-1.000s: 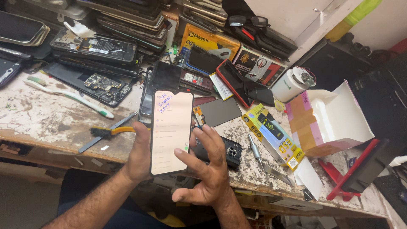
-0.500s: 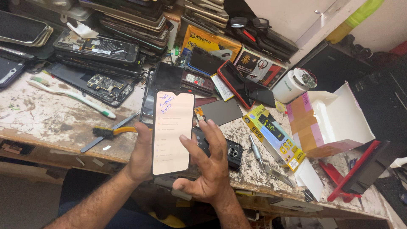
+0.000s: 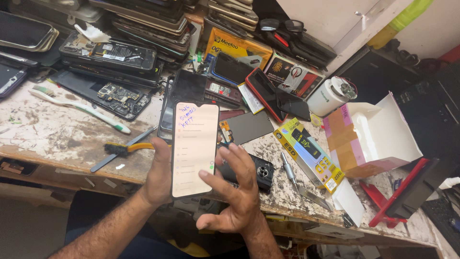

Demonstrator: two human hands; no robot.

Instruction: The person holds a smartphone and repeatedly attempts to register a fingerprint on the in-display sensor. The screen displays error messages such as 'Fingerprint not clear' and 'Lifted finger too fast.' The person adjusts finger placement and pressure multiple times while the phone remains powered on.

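Toothbrush (image 3: 79, 106), white canister (image 3: 329, 96), yellow box (image 3: 309, 154) on workbench (image 3: 43, 132)

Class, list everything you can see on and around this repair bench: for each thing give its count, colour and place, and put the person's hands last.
lit phone: one, pale screen, held above the bench edge
toothbrush: one, white and green, left on the bench
small brush: one, black with yellow handle, left of the phone
opened phone: one, black, circuit board showing, behind the toothbrush
phone stacks: several, dark, back of the bench
yellow box: one, right of centre
white cardboard box: one, open, right
white jar: one, behind the yellow box
left hand: grip around the phone
right hand: open, fingers at the screen
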